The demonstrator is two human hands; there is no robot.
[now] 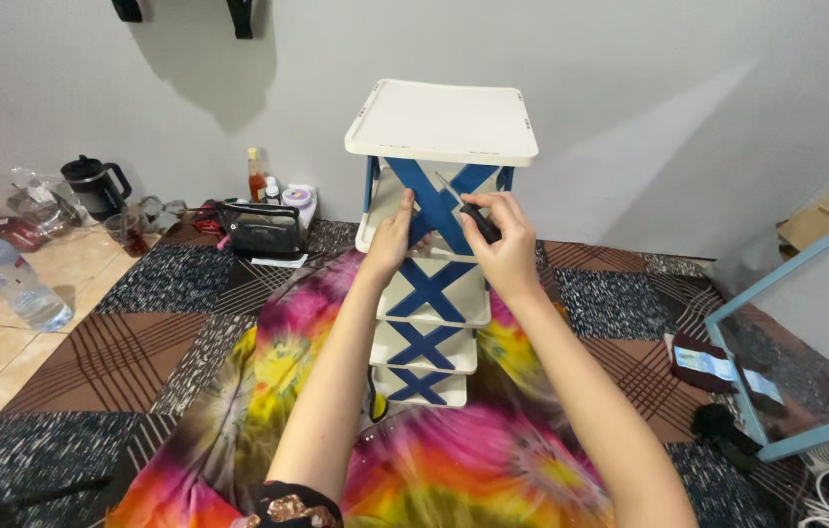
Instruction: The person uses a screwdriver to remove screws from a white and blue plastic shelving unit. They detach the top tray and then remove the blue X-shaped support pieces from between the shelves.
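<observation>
Our left hand (397, 235) presses flat on the rack (434, 244); our right hand (504, 244) pinches a screwdriver (473, 217). A bag (263, 230) and bottle (8, 279) sit on the floor (3, 362) at left.

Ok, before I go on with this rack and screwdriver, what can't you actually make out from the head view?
- Screwdriver tip: too small to tell whether it meets a screw on the blue cross brace.
- Right hand covers most of the tool's handle.
- Left hand hides the brace's lower left end.
- Rack: the forearms and tie-dye cloth hide its base.
- Mirror: cut by the right edge.
</observation>
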